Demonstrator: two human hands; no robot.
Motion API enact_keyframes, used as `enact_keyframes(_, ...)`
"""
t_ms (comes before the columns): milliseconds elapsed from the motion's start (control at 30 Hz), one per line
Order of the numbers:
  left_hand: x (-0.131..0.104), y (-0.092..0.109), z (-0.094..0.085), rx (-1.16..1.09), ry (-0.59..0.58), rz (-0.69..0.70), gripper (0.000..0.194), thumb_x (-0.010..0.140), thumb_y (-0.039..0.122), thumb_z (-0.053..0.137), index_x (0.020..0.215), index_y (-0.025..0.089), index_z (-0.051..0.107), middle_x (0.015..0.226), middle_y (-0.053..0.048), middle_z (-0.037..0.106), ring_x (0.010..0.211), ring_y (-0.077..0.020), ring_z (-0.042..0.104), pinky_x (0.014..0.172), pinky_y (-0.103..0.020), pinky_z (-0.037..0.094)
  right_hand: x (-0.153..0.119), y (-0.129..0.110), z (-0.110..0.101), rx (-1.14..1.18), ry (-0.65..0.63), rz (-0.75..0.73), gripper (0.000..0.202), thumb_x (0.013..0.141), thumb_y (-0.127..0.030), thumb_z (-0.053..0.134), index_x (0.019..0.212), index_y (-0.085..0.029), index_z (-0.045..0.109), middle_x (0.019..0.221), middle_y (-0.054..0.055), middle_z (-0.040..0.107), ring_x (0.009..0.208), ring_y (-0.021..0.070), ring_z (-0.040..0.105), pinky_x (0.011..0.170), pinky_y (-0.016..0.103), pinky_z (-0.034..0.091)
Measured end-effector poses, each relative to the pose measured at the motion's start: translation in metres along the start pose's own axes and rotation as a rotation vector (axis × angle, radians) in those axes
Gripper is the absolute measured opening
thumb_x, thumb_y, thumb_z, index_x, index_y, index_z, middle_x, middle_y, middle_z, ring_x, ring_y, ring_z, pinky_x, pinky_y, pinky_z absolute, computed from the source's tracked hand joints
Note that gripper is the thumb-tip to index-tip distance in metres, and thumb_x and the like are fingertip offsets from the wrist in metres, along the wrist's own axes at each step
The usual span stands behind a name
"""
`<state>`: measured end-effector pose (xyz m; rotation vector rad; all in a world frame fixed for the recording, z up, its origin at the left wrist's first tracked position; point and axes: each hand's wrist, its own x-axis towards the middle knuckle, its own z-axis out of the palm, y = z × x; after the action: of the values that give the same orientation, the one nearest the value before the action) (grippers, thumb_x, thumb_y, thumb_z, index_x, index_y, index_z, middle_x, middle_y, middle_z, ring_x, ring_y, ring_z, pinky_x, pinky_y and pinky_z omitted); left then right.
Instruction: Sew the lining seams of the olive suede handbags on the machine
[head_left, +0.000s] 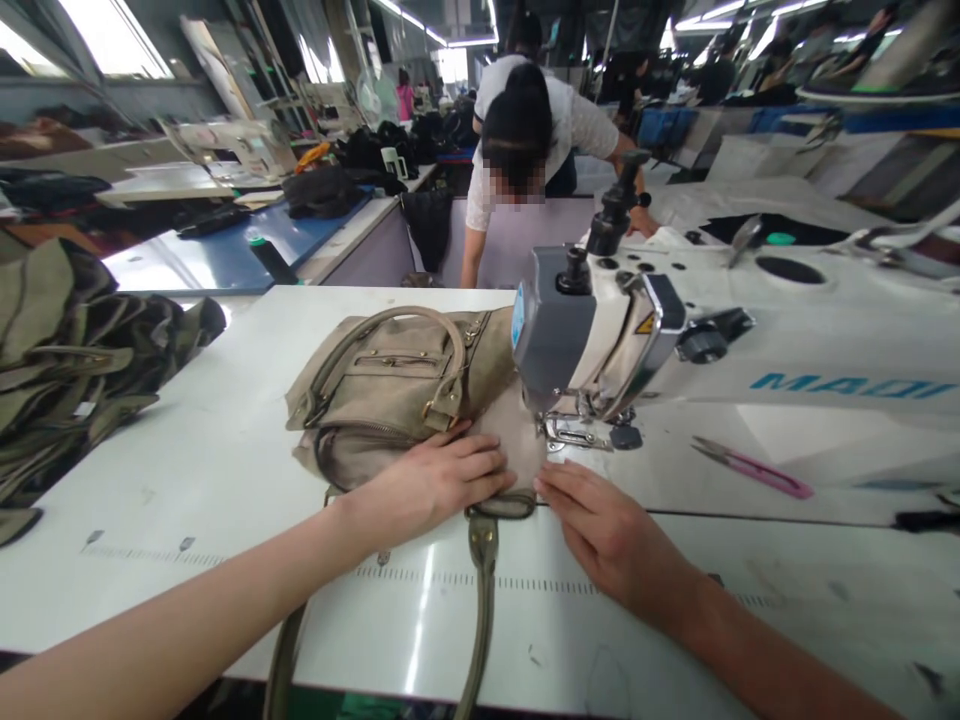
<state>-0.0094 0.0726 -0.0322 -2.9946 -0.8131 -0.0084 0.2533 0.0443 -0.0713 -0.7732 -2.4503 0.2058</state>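
An olive canvas handbag (401,385) lies on the white sewing table, its edge at the needle area of the sewing machine (577,340). My left hand (442,470) rests flat on the bag's pale lining, fingers stretched to the right. At the lining's right edge, just in front of the presser foot (574,432), my right hand (600,520) has its fingertips pressed together; the thumb is mostly hidden. One bag handle (390,315) arches over the far side, while a strap (482,610) hangs toward the table's front edge.
Pink-handled thread snips (757,470) lie right of the needle area. A pile of olive bags (67,370) is at the left. Across the table a person in white (525,130) leans forward. Another sewing machine (232,145) stands at the back left.
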Motion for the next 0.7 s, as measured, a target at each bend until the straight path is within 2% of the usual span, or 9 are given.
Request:
enact_keyframes(233,0.017,-0.018,0.001,0.013,-0.03,-0.044,0.04,0.102,0.02,0.031,0.139,0.02,0.046,0.134,-0.005,0.054,0.126,-0.0216,0.042,0.109,-0.037,0.034,0.008,0.006,0.005,-0.048,-0.017,0.114,0.045,0.089,-0.009,0.042,0.133,-0.002,0.05,0.131,0.021,0.053,0.126,0.0314,0.045,0.109,0.058,0.038)
enact_keyframes(367,0.027,-0.028,0.004,0.004,-0.017,-0.088,0.041,0.101,0.021,0.032,0.14,0.019,0.045,0.134,-0.006,0.053,0.123,-0.0229,0.042,0.105,-0.036,0.039,0.006,0.004,0.005,-0.054,-0.045,0.152,0.045,0.09,-0.011,0.042,0.133,0.0,0.049,0.133,0.022,0.05,0.128,0.0326,0.042,0.109,0.057,0.039)
enact_keyframes(533,0.037,-0.038,0.01,-0.006,0.01,-0.173,0.039,0.101,0.021,0.034,0.136,0.02,0.05,0.125,-0.007,0.057,0.111,-0.0201,0.05,0.097,-0.031,0.045,0.004,0.005,0.005,-0.017,-0.013,0.149,0.042,0.092,-0.01,0.042,0.132,-0.005,0.05,0.128,0.02,0.054,0.123,0.0307,0.047,0.105,0.055,0.044)
enact_keyframes(600,0.034,-0.035,0.013,0.055,0.08,-0.171,0.037,0.101,0.02,0.034,0.132,0.017,0.053,0.128,-0.008,0.057,0.119,-0.0206,0.049,0.106,-0.034,0.038,0.002,0.006,0.006,-0.03,-0.008,0.15,0.041,0.092,-0.01,0.042,0.132,-0.006,0.05,0.127,0.019,0.055,0.122,0.0302,0.048,0.104,0.054,0.045)
enact_keyframes(700,0.021,-0.023,0.015,0.224,0.241,-0.237,0.042,0.1,0.016,0.032,0.14,0.015,0.045,0.142,-0.009,0.048,0.136,-0.022,0.036,0.119,-0.044,0.014,-0.007,0.004,0.009,-0.096,0.007,0.144,0.041,0.092,-0.01,0.04,0.132,-0.009,0.051,0.128,0.017,0.056,0.121,0.0294,0.051,0.101,0.052,0.049)
